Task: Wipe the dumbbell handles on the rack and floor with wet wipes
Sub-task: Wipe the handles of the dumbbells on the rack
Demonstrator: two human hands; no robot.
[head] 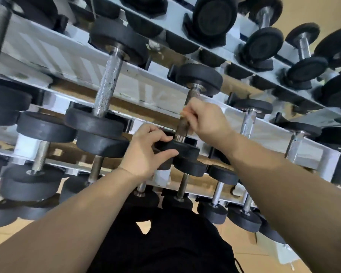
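A black-headed dumbbell [200, 79] lies on the middle shelf of the white rack [71, 56]. My left hand [146, 152] grips its near head [185, 149] from the left, thumb on top. My right hand [207, 121] is curled round the dark metal handle [182, 126] just above that head. A small brownish scrap shows at my right fingertips; I cannot tell whether it is a wipe. A larger dumbbell with a knurled steel handle [108, 81] lies to the left on the same shelf.
Several more dumbbells fill the upper shelf [264, 42] and the lower shelf [217, 196]. Big black heads [45, 130] crowd the left side. Tan floor [244, 245] shows below the rack. My dark clothing [165, 243] fills the bottom middle.
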